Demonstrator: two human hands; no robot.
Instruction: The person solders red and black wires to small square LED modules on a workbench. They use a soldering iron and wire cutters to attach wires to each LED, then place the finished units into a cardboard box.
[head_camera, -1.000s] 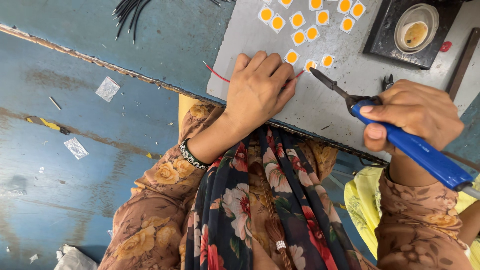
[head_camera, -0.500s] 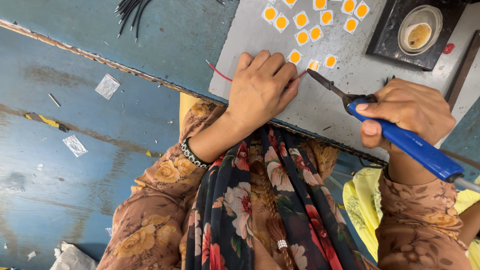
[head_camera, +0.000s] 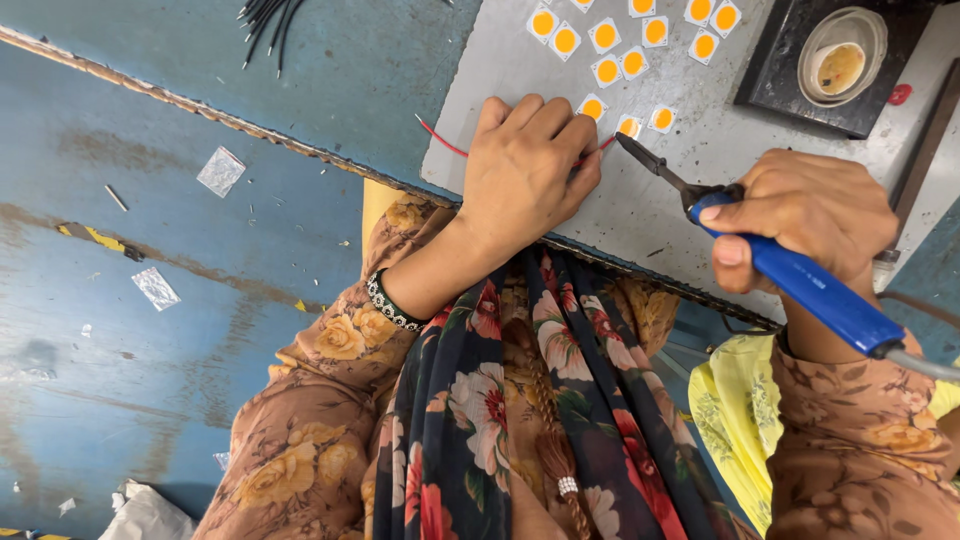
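Note:
My left hand (head_camera: 525, 170) lies palm down on the grey work board (head_camera: 650, 215) and pins a thin red wire (head_camera: 440, 140) under its fingers. The wire's end pokes out at the fingertips beside a small white square chip with a yellow dot (head_camera: 628, 126). My right hand (head_camera: 805, 215) grips a soldering iron with a blue handle (head_camera: 815, 290). The iron's dark tip (head_camera: 630, 148) meets the wire end next to that chip.
Several more white and yellow chips (head_camera: 605, 68) lie in rows on the board. A black stand with a round tin (head_camera: 838, 55) sits at the top right. Black wires (head_camera: 262, 20) lie at the top. Foil scraps (head_camera: 220, 172) litter the blue floor.
Both hands have stayed in place. The iron's tip has edged slightly closer to the wire end at my left fingertips.

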